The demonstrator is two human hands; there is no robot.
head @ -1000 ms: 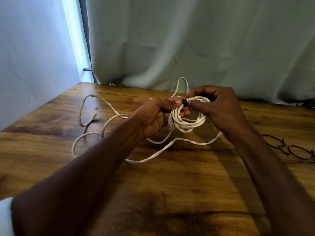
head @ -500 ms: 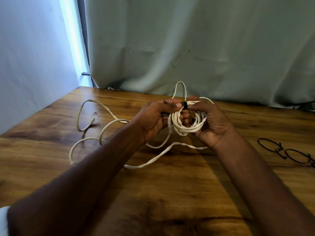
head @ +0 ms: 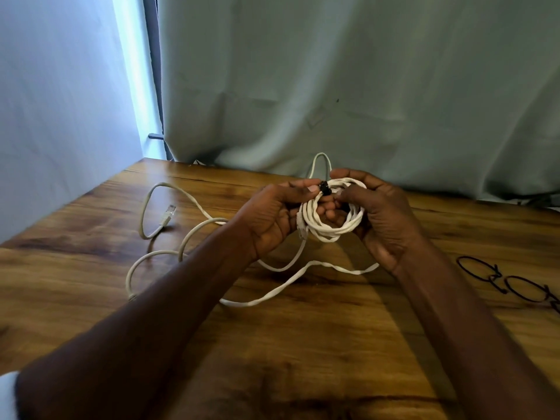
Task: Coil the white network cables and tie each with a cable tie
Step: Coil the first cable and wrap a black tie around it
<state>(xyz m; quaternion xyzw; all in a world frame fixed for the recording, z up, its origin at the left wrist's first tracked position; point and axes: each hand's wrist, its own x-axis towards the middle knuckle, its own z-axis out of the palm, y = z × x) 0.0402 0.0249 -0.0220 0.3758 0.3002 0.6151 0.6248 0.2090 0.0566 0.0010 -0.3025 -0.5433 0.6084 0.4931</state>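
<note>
Gripping the light, springy coil of white network cable (head: 331, 221), left hand (head: 272, 216) and right hand (head: 383, 216) pinch beside its black cable tie (head: 323, 187), the best hold.

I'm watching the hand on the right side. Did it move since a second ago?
Yes. The right hand turned and dropped lower around the white cable coil, its wrist nearer the table's front edge, fingers curling under the coil.
</note>
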